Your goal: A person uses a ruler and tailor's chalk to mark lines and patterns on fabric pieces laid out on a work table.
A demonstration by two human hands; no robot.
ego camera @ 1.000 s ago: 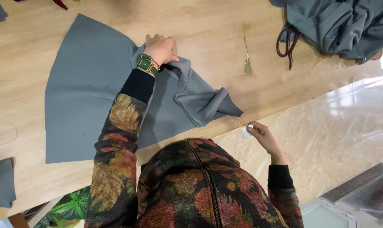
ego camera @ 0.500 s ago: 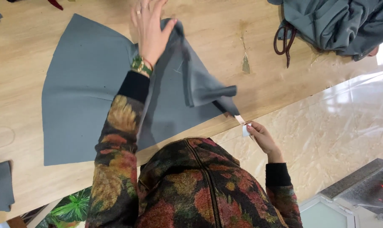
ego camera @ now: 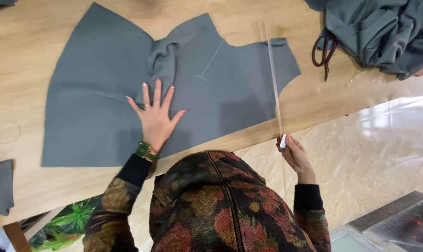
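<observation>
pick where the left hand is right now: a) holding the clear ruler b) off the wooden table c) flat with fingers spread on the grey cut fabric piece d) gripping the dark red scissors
c, the left hand lies palm-down, fingers spread, on the grey cut fabric piece.

Layout: cut fabric piece [ego camera: 104, 102] lies flat on the table [ego camera: 29, 51].
Left hand [ego camera: 156, 115] rests on its middle; right hand [ego camera: 293, 153] is off the table's near edge, apparently holding a clear ruler [ego camera: 273, 84] across the piece's right end; bundled cloth [ego camera: 384, 32] far right.
</observation>
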